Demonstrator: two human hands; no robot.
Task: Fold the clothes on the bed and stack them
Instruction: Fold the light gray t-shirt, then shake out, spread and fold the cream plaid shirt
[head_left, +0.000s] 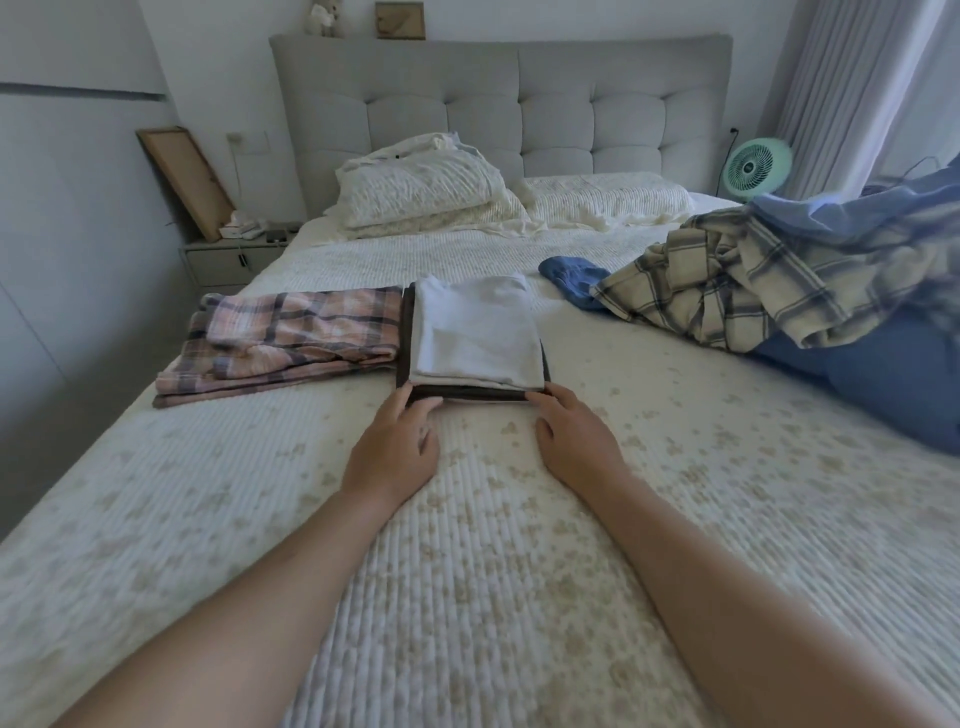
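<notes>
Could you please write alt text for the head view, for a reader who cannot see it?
A person's left hand and right hand touch the near edge of a folded stack, white on brown, on a quilted bed. Folded pink plaid clothes lie left; unfolded plaid shirt and blue clothes lie right.

The fingertips of the left hand (395, 441) and right hand (574, 439) are tucked out of sight against the near edge of the folded stack (475, 338), so their grip cannot be judged. The dark garment (407, 332) at the stack's bottom shows only as a thin border beneath white layers. At the right edge, the blue clothing (904, 374) is cut off and blurred, and the plaid shirt (727, 280) covers part of it.
</notes>
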